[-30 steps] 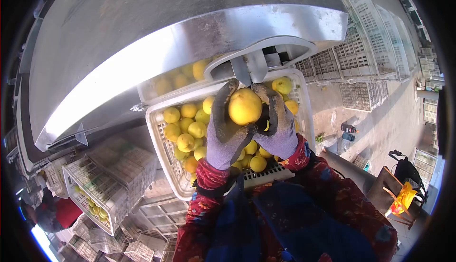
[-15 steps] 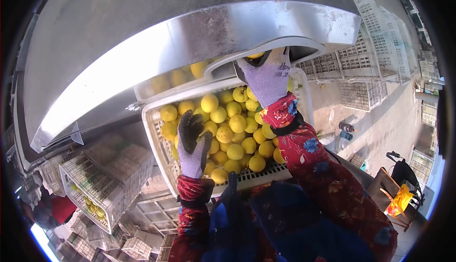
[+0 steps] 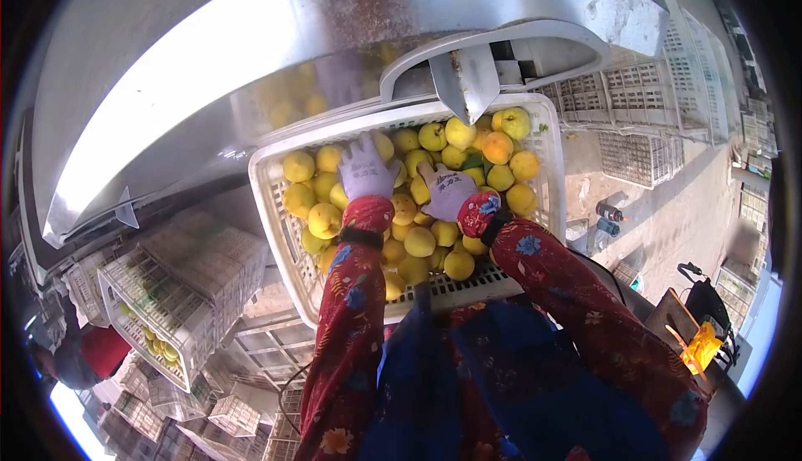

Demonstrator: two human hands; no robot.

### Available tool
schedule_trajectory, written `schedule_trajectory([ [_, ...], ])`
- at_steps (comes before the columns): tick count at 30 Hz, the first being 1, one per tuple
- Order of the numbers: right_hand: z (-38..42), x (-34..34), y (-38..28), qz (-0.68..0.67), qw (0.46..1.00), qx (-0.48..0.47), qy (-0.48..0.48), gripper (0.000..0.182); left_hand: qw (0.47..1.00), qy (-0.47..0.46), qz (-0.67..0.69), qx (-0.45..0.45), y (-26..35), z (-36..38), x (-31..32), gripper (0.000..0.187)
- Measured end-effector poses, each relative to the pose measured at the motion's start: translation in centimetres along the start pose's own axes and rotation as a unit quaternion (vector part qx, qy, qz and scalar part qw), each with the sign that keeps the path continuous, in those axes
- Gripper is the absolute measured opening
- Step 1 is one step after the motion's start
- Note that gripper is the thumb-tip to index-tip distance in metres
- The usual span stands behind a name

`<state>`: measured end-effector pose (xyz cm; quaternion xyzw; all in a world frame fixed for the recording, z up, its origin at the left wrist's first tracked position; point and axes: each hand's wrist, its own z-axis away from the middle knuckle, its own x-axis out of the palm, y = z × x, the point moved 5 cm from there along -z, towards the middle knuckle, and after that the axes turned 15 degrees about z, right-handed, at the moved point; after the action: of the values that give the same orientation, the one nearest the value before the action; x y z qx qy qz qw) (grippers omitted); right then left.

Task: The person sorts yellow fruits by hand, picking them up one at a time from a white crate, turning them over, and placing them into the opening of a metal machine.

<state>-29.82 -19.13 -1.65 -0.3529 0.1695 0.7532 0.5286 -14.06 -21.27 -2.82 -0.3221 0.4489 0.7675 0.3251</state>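
A white plastic crate (image 3: 271,206) full of yellow peaches (image 3: 418,242) sits in front of me. Both my hands, in pale purple work gloves with dark palms, are down among the fruit. My left hand (image 3: 368,173) lies over the peaches in the upper left-middle, its fingers spread and pointing away from me. Close to its right, my right hand (image 3: 451,193) has its fingers curled down around a peach at its left side; its palm is hidden. One peach (image 3: 498,148) to the upper right is more orange, with a green leaf near it.
A shiny metal machine edge (image 3: 351,18) curves over the crate's far side. Its grey-rimmed opening (image 3: 543,56) has a metal flap (image 3: 468,81) hanging over the fruit. White crates are stacked left (image 3: 192,285) and right (image 3: 639,160). A person in red (image 3: 104,351) is far left.
My right hand has come out of the machine opening, down onto the peaches. My left hand has moved up and right and turned palm down. The metal flap is now uncovered.
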Motion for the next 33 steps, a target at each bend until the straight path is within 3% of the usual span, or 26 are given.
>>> schedule_trajectory([
  [1, -0.3, 0.2, 0.2, -0.030, 0.999, -0.008, 0.007, 0.070, 1.000, -0.009, 0.018, 0.004, 0.0, 0.2, -0.9, 0.071],
  [3, 0.1, 0.6, 1.2, -0.091, 0.995, -0.020, 0.020, 0.074, 0.975, -0.008, 0.222, -0.017, -0.9, 1.8, -2.5, 0.071],
  [4, 1.0, -0.5, 1.9, -0.140, 0.987, -0.026, 0.073, 0.076, 0.946, -0.003, 0.323, -0.026, -1.4, 2.5, -3.4, 0.071],
  [6, 4.4, -2.4, 2.7, -0.238, 0.954, -0.041, 0.176, 0.079, 0.797, -0.079, 0.598, -0.026, -0.8, 5.2, -4.9, 0.060],
  [7, 6.0, -3.9, 2.5, -0.248, 0.941, -0.051, 0.226, 0.080, 0.694, -0.116, 0.709, -0.040, 0.2, 7.0, -5.8, 0.058],
  [9, 9.2, -7.1, 1.9, -0.267, 0.904, -0.067, 0.327, 0.082, 0.595, -0.160, 0.787, -0.032, 2.2, 9.5, -5.7, 0.068],
  [11, 11.6, -9.1, 1.8, -0.286, 0.891, -0.075, 0.345, 0.084, 0.625, -0.125, 0.770, -0.015, 3.5, 11.1, -6.2, 0.077],
  [13, 12.9, -10.0, 2.2, -0.309, 0.875, -0.086, 0.362, 0.085, 0.584, -0.112, 0.804, 0.010, 4.1, 11.5, -6.5, 0.080],
  [16, 14.2, -11.0, 2.5, -0.341, 0.863, -0.100, 0.360, 0.083, 0.592, -0.103, 0.800, 0.010, 4.9, 12.0, -7.4, 0.079],
  [19, 14.3, -12.6, 3.1, -0.337, 0.825, -0.042, 0.451, 0.079, 0.595, -0.084, 0.797, 0.055, 6.6, 11.8, -9.5, 0.072],
  [23, 9.4, -16.0, 4.4, -0.243, 0.795, 0.035, 0.555, 0.071, 0.708, -0.037, 0.695, 0.118, 8.0, 10.8, -11.6, 0.075],
  [25, 5.1, -17.6, 5.7, -0.195, 0.824, 0.108, 0.522, 0.070, 0.703, -0.062, 0.695, 0.135, 9.0, 10.8, -12.2, 0.078],
  [26, 4.7, -18.6, 5.5, -0.165, 0.814, 0.080, 0.551, 0.069, 0.687, -0.070, 0.711, 0.135, 9.2, 10.7, -12.2, 0.077],
  [29, 6.5, -17.9, 6.7, -0.356, 0.772, 0.057, 0.524, 0.069, 0.663, -0.074, 0.733, 0.137, 9.9, 10.3, -12.5, 0.069],
  [30, 8.3, -17.7, 6.4, -0.485, 0.772, 0.060, 0.405, 0.071, 0.668, -0.066, 0.728, 0.141, 10.1, 10.2, -12.4, 0.068],
  [33, 13.3, -17.0, 4.1, -0.346, 0.840, -0.075, 0.410, 0.074, 0.675, -0.067, 0.720, 0.146, 10.9, 10.2, -12.4, 0.063],
])
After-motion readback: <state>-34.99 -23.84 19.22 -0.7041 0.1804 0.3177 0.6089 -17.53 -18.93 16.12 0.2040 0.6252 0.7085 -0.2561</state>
